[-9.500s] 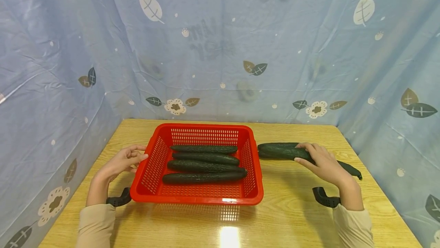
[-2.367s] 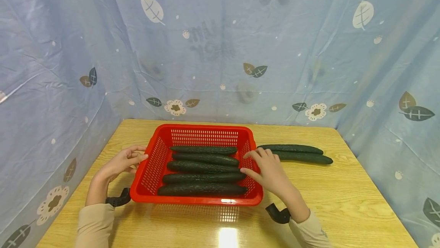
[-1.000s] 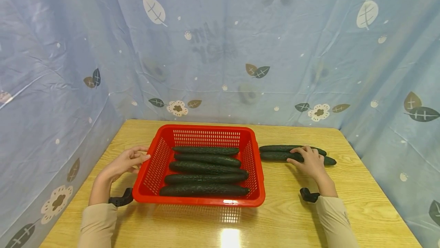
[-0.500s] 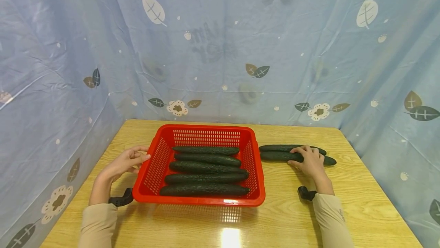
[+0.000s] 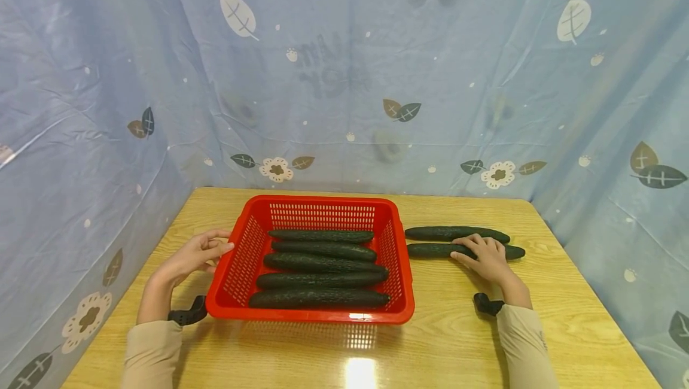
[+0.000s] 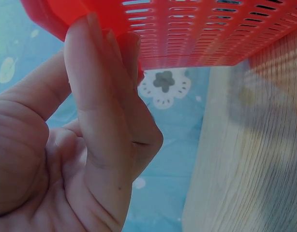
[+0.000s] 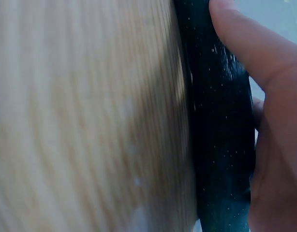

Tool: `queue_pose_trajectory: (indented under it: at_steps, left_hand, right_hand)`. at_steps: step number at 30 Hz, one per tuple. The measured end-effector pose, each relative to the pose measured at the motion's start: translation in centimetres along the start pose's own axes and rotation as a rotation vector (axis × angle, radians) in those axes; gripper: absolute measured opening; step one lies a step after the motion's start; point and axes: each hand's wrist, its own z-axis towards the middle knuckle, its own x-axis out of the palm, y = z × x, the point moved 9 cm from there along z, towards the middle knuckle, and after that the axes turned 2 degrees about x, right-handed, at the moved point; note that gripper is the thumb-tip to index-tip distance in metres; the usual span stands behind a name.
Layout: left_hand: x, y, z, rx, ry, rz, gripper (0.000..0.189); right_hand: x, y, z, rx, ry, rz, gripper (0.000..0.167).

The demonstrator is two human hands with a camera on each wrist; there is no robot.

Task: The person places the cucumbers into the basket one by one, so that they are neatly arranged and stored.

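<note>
My left hand [image 5: 196, 255] pinches the left rim of a red plastic basket [image 5: 309, 315]; in the left wrist view its fingers [image 6: 97, 92] press up under the red rim. Several dark green cucumbers lie side by side in the basket, the nearest cucumber [image 5: 317, 298] along its front wall. Right of the basket, my right hand [image 5: 487, 260] grips a cucumber [image 5: 430, 251] from above, thumb on the near side. The right wrist view shows that cucumber close up, along the thumb. Just behind it lies another cucumber [image 5: 436, 233], with a narrow gap between them.
The basket and both loose cucumbers are on a light wooden table [image 5: 447, 341]. A blue patterned curtain [image 5: 344, 78] closes off the back and sides. Black wrist mounts [image 5: 487, 304] are worn on both wrists.
Since 9.5 seconds ago, one more cucumber has come into the basket from the right. In the last half second the right hand's cucumber has moved slightly nearer, apart from the one behind.
</note>
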Motion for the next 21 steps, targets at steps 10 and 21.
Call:
queue_pose_trajectory:
  at_steps: [10,21]
  left_hand:
    - [0.0,-0.1,-0.1,0.007,-0.007,0.012,0.051]
    - [0.1,-0.4,-0.1,0.027,0.01,-0.018,0.05]
  right_hand:
    - [0.4,-0.1,-0.2,-0.007,0.027,0.055,0.037]
    - [-2.8,1.3,-0.8,0.033,-0.005,0.007,0.042]
